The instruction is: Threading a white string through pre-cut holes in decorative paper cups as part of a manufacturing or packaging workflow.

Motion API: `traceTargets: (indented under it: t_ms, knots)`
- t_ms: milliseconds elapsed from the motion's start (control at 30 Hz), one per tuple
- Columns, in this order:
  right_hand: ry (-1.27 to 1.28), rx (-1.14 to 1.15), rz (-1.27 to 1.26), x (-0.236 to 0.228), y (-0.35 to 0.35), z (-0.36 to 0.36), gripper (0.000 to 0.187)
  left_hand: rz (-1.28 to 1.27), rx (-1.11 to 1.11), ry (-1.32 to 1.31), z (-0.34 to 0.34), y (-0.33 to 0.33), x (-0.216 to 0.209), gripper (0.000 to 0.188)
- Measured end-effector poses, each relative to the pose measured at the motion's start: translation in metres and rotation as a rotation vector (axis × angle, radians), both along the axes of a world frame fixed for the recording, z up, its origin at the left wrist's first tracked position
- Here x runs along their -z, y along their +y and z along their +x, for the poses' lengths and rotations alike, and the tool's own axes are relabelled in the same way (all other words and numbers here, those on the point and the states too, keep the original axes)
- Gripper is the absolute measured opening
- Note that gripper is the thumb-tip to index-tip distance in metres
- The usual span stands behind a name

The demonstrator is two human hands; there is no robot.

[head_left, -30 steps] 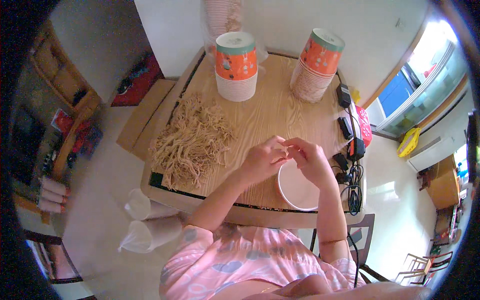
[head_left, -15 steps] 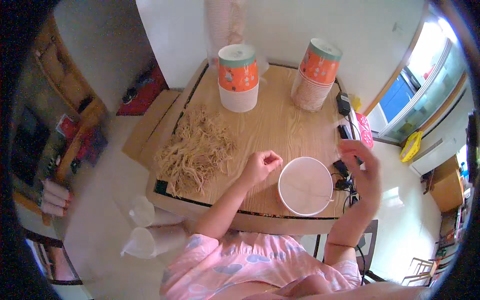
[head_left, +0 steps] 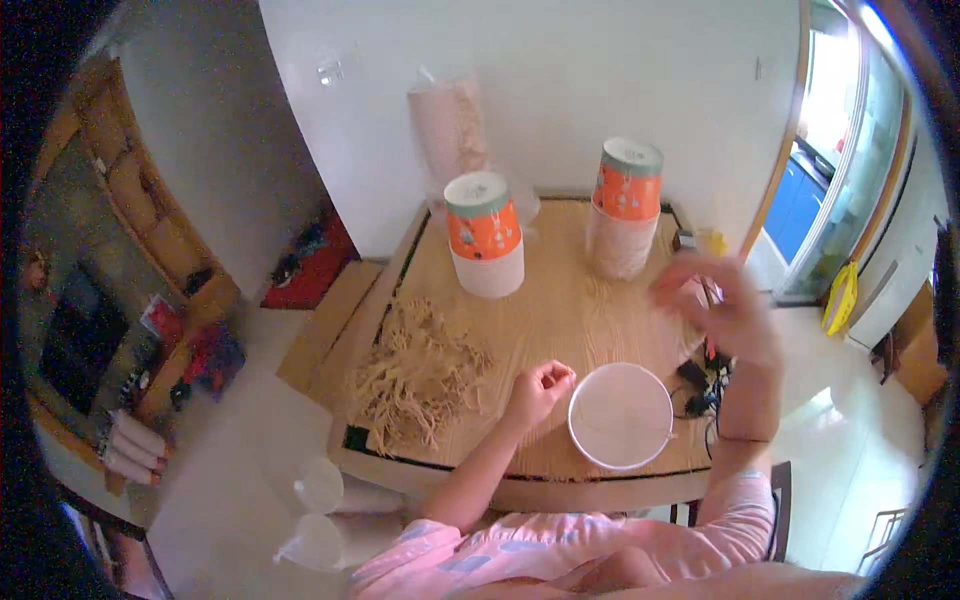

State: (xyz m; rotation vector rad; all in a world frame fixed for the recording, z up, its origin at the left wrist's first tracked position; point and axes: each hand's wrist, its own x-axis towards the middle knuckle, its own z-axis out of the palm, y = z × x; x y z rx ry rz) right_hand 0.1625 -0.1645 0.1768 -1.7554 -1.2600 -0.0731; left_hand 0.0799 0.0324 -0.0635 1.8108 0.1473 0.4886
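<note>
My left hand is closed in a pinch beside the left rim of a white-rimmed paper bucket. Whatever lies between its fingertips is too small to make out. The bucket stands near the table's front edge, its mouth facing up, and a thin strand shows at its right rim. My right hand is raised over the table's right side, beyond the bucket, its fingers smeared by motion. Left of my left hand lies a tangled heap of tan twine strands.
Two stacks of upside-down paper buckets, an orange-and-green left stack and a similar right stack, stand toward the back of the wooden table. Black adapters and cables lie along its right edge. Wrapped white stacks rest on the floor at lower left.
My right hand has lifted forward, farther from the bucket. My left hand stays pinched beside the rim. The whole view has tilted upward, so the table sits lower in the picture.
</note>
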Motion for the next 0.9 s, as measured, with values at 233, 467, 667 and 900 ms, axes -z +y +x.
traceTargets:
  t_ms: [233,467,667,900]
  knots:
    - [0.093,-0.339,-0.912,0.192,0.026,0.029,0.023,-0.063,0.042,0.037,-0.003,-0.005,-0.011,0.007]
    - [1.009,-0.273,-0.792,0.219,0.026,0.018,0.034,-0.282,0.131,-0.019,0.003,-0.003,-0.007,0.007]
    - [1.444,-0.295,-0.460,0.175,0.033,0.025,0.016,-0.340,0.092,0.049,0.008,0.008,-0.007,0.007]
    - [1.405,-0.044,-0.653,0.136,0.058,0.024,0.009,-0.441,0.115,0.029,0.018,0.033,-0.013,0.010]
